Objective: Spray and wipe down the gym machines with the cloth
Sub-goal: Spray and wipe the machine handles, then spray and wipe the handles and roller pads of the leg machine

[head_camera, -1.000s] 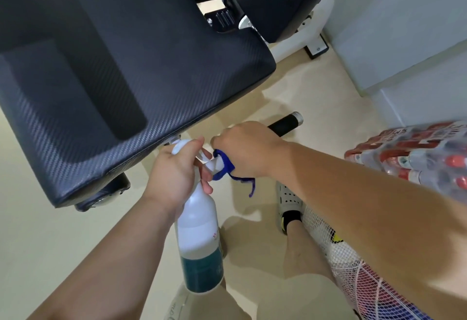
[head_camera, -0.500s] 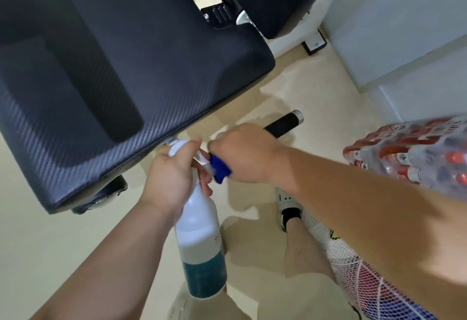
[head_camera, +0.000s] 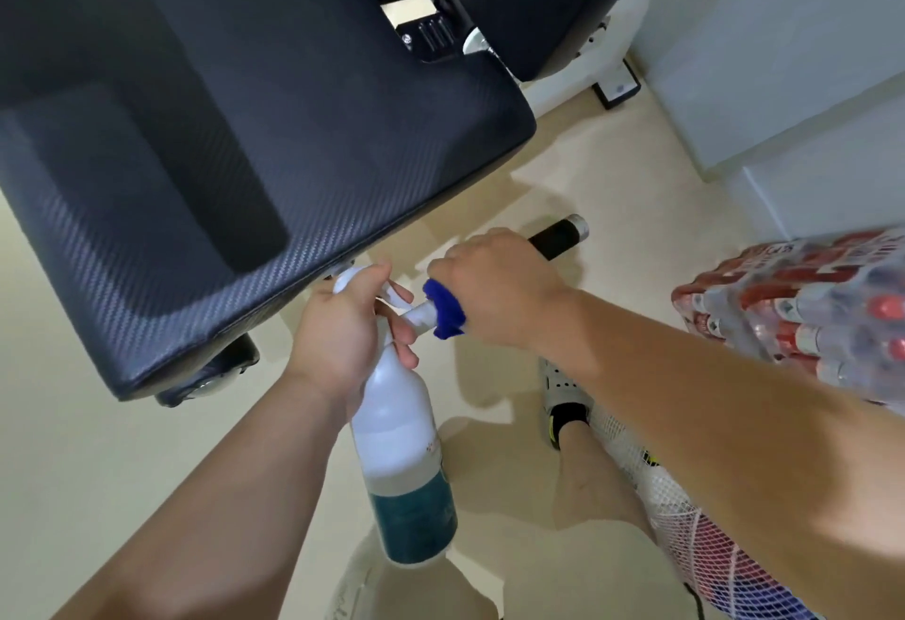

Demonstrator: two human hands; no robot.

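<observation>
The spray bottle [head_camera: 396, 428] is gripped at its neck by the left hand [head_camera: 338, 340], fingers curled at the trigger, nozzle aimed right at the blue cloth [head_camera: 443, 308] just beside it. The cloth is bunched in the right hand [head_camera: 499, 286], which is closed over the black handle [head_camera: 558, 237]; the handle's long axis runs far-right from that fist.
</observation>
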